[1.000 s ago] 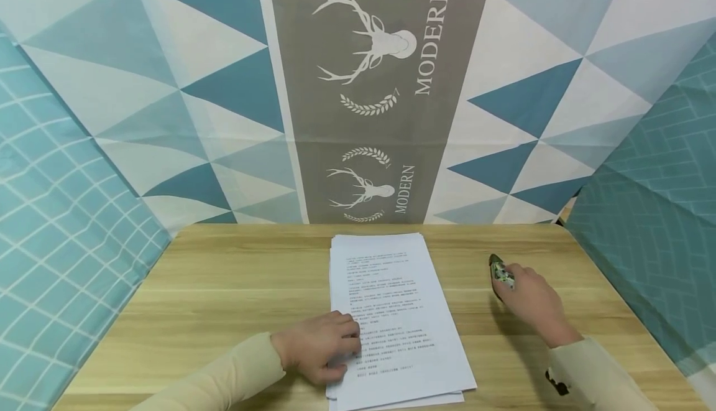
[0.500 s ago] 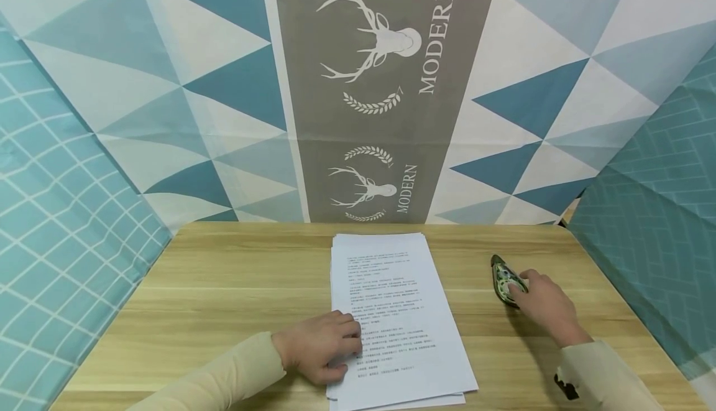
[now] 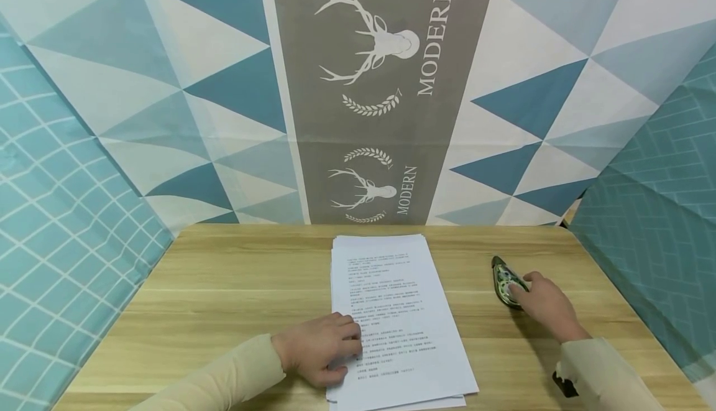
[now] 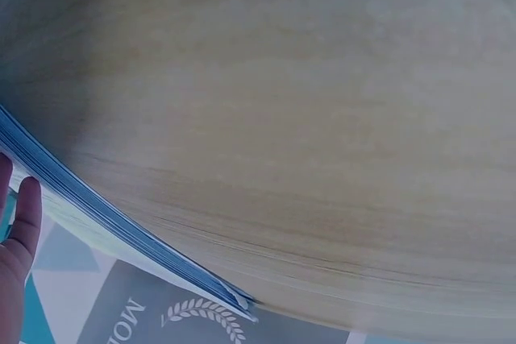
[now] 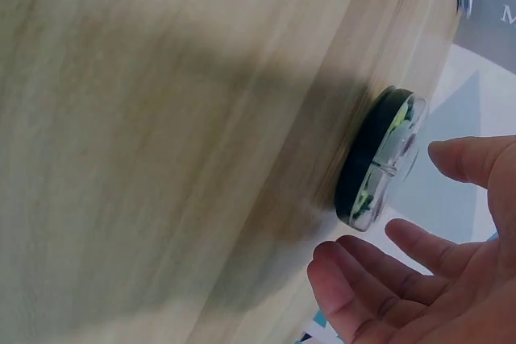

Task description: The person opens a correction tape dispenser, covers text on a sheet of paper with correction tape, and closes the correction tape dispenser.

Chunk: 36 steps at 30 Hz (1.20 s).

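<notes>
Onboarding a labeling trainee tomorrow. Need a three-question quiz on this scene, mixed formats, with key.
1. True or false: the left hand is at the left edge of the paper stack.
2. What is nearest the right hand?
A) the paper stack
B) the small green tool
C) the left sleeve
3. Fill in: the word printed on the grey panel is ____.
Key: 1 true; 2 B; 3 MODERN.

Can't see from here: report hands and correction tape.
Left hand at left edge of paper stack. Right hand open beside correction tape. Tape lying on table. No obstruction visible.
</notes>
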Available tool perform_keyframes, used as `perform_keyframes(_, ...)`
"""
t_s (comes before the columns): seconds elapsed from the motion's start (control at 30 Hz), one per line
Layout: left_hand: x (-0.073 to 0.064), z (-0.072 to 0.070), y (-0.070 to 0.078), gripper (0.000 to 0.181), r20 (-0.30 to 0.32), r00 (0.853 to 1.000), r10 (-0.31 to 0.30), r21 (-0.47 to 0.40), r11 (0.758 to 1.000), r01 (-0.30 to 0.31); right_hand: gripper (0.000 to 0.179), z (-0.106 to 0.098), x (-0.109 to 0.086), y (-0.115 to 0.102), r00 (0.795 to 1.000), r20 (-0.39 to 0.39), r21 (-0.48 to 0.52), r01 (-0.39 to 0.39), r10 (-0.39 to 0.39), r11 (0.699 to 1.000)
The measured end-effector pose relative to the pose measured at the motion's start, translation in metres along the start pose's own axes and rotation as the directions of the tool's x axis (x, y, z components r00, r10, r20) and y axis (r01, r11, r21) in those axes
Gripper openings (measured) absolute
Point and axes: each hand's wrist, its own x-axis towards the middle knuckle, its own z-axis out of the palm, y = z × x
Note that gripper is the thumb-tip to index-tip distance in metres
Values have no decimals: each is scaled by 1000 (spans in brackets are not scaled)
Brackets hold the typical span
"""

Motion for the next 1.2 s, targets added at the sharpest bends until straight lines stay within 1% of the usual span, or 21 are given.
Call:
perform_keyframes(0.1, 0, 1, 0, 26, 1, 1000, 1, -4, 1000, -1, 76, 1, 2, 2, 1000, 8, 22, -13, 12, 1000)
perform_keyframes(0.3, 1, 1, -1, 25, -4, 1000, 8, -6, 1000, -8, 76, 1, 3, 4, 1000, 22, 54, -12, 10, 998)
perform_keyframes(0.53, 2, 0, -1, 25, 2, 1000, 13, -17, 1000, -12, 75, 3, 3, 5, 1000, 15, 70, -6, 5, 998)
perform_keyframes(0.77, 1, 2, -1, 25, 12, 1000, 7, -3, 1000, -7, 74, 4, 6, 7, 1000, 4, 85, -7, 7, 996)
perform_keyframes(0.93, 1, 2, -1, 25, 12, 1000, 4, 4, 1000, -4, 81, 5, 7, 6, 1000, 5, 99, -25, 25, 995)
perform_keyframes(1.07, 0, 2, -1, 25, 3, 1000, 10, 7, 1000, -10, 87, 5, 6, 5, 998, 13, 149, -60, 59, 987)
perform_keyframes(1.2, 0, 3, -1, 25, -1, 1000, 11, 1, 1000, -11, 87, 5, 5, 3, 997, 11, 226, -83, 83, 971)
